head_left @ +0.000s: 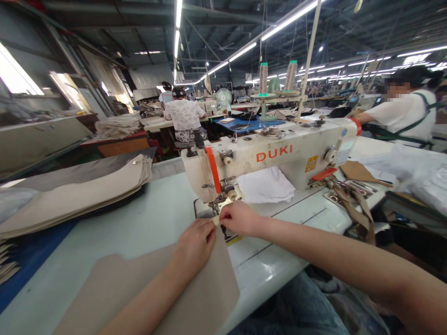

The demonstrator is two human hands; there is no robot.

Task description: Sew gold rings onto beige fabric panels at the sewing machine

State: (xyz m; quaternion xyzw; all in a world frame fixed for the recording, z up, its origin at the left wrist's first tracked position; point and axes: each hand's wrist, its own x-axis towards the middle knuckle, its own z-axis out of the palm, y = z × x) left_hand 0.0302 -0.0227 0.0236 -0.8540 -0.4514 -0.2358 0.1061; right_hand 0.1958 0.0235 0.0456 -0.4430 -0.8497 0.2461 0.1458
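A beige fabric panel lies on the white sewing table, its far corner under the presser foot of a white DUKI sewing machine. My left hand rests on the panel with its fingertips pinched on the fabric edge just before the needle. My right hand is closed and pinches the same edge from the right, touching the left fingertips.
A stack of beige cut pieces lies at the left on the table. White cloth sits behind the machine arm, brown straps at its right. Thread cones stand above. Other workers sit at the back and right.
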